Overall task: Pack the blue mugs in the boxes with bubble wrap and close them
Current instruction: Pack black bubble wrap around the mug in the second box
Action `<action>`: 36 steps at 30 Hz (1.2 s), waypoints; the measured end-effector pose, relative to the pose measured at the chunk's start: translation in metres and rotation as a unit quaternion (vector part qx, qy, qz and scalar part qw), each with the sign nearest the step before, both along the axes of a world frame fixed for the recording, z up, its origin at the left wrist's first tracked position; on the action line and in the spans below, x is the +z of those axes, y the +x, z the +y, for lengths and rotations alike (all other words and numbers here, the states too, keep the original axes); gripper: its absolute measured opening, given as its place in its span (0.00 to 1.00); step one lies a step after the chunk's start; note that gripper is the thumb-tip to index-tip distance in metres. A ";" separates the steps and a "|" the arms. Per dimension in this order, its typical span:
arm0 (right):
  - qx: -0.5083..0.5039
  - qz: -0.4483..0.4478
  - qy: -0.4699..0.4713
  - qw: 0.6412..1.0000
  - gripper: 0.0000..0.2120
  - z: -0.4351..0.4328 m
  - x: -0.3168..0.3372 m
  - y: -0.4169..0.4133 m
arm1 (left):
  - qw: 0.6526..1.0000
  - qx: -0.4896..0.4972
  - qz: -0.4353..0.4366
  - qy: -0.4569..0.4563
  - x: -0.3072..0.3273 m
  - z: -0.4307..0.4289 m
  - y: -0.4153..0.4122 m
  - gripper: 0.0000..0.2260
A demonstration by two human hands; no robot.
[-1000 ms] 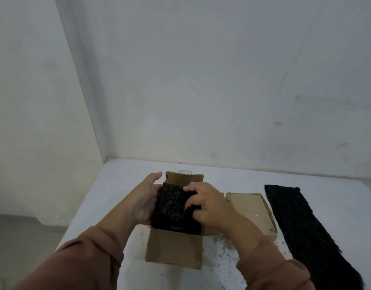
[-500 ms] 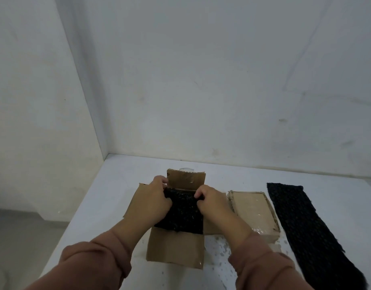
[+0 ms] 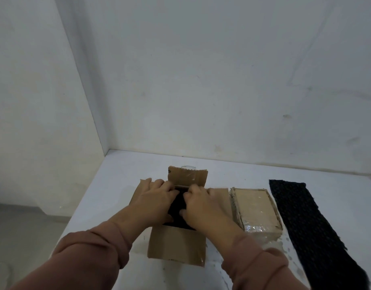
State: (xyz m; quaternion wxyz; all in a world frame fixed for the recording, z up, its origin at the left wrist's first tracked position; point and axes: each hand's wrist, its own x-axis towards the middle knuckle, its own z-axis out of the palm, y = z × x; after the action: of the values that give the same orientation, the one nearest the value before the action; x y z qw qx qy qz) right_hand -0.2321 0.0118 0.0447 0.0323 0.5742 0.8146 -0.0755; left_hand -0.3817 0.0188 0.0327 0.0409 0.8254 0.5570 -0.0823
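An open cardboard box (image 3: 177, 243) stands on the white table, its four flaps spread out. Inside it sits a bundle wrapped in black bubble wrap (image 3: 178, 206); no mug shows through the wrap. My left hand (image 3: 154, 200) and my right hand (image 3: 201, 206) both lie flat on top of the bundle, pressing on it inside the box, and cover most of it. To the right stands a second cardboard box (image 3: 255, 208), closed and taped over.
A long strip of black bubble wrap (image 3: 310, 229) lies flat on the table to the right of the closed box. Grey walls (image 3: 201, 80) meet in a corner behind the table. The table's left edge (image 3: 86, 197) drops to the floor.
The wrapped bundle has gone down from above the box into it. My hands shifted from gripping its sides to lying on top of it.
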 end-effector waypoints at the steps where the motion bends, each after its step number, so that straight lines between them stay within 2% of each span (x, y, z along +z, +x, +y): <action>1: 0.006 -0.034 -0.039 0.999 0.25 0.001 -0.003 -0.002 | 1.000 -0.002 0.010 0.000 -0.001 0.001 0.002 0.30; 3: 0.005 -0.085 -0.085 0.993 0.34 0.005 -0.011 0.000 | 0.999 -0.004 0.029 -0.018 -0.002 0.002 0.003 0.29; 6: 0.004 -0.119 -0.096 0.988 0.38 0.007 -0.020 0.006 | 0.997 0.008 0.048 -0.068 -0.001 0.005 -0.001 0.28; 11: 0.005 -0.156 -0.141 0.978 0.41 0.011 -0.020 0.002 | 0.992 0.037 0.065 -0.101 -0.007 0.003 0.001 0.30; 15: 0.018 -0.158 -0.107 0.981 0.40 0.009 -0.020 0.004 | 0.992 0.041 0.067 -0.097 -0.006 -0.001 0.001 0.30; 18: 0.022 -0.136 -0.115 0.984 0.39 0.007 -0.019 0.008 | 0.989 0.053 0.060 -0.121 -0.004 -0.001 0.003 0.31; 20: 0.007 -0.047 -0.124 0.991 0.34 0.008 -0.009 0.017 | 0.990 0.060 0.043 -0.117 0.001 -0.002 0.004 0.29; 22: -0.051 0.127 -0.088 0.987 0.25 0.009 0.008 0.035 | 0.992 0.071 0.025 -0.104 0.010 -0.007 0.007 0.28; 25: -0.187 0.321 0.011 0.928 0.15 0.004 0.031 0.085 | 0.997 0.070 -0.019 -0.021 0.021 -0.021 0.025 0.23; 27: -0.269 0.364 0.057 0.890 0.13 -0.002 0.035 0.124 | 0.992 0.056 -0.107 0.026 0.023 -0.028 0.051 0.21; 30: -0.361 0.340 0.036 0.868 0.10 -0.010 0.021 0.184 | 0.975 -0.003 -0.220 -0.003 0.018 -0.036 0.107 0.20; 34: -0.379 0.162 -0.077 0.908 0.11 -0.030 -0.021 0.251 | 0.933 -0.080 -0.348 -0.033 0.011 -0.052 0.184 0.17; 36: -0.377 0.085 -0.137 0.912 0.18 -0.044 -0.044 0.274 | 0.920 -0.091 -0.371 -0.086 0.009 -0.059 0.222 0.16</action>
State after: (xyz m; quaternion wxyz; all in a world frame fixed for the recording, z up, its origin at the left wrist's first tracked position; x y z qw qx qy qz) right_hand 0.0422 -0.0317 0.0007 0.0106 0.8202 0.5186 -0.2413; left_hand -0.1597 -0.0401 0.0416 0.3074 0.8374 0.4151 0.1787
